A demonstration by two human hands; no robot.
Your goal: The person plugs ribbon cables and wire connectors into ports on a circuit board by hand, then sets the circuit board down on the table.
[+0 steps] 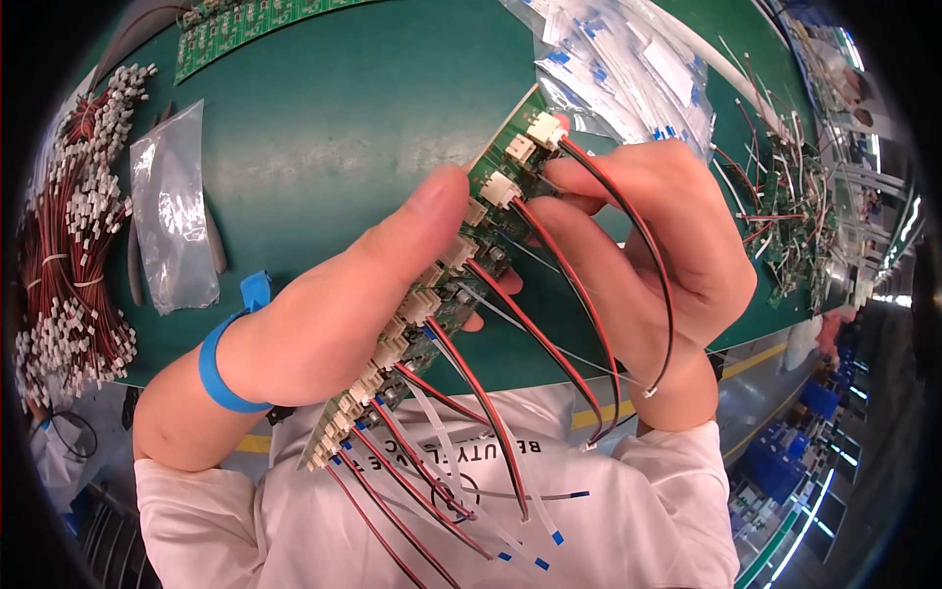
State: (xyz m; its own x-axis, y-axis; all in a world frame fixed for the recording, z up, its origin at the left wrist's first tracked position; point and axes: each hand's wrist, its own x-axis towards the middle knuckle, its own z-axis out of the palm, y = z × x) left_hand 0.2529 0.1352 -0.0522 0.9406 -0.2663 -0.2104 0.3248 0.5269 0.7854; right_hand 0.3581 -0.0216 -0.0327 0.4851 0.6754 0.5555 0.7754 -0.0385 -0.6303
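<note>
A long green circuit board point(507, 164) with a row of cream connectors slants over the table's near edge and my lap. My left hand point(343, 294) is closed round its edge, thumb on the connector side and fingertips showing beyond the far side. Red-and-black wire pairs point(579, 285) hang from many connectors toward my body, with white flat cables point(429, 417) with blue ends among them. My right hand point(667, 226) is closed at the board's upper end, thumb and forefinger pinched beside its edge. Whatever lies between those fingertips is hidden.
Bundled red-and-black wires point(83, 226) with white plugs lie at the left, beside a clear plastic bag point(177, 206). More green boards point(245, 29) lie at the back. A bag of flat cables point(628, 69) is at the back right; wired boards point(790, 216) are heaped farther right.
</note>
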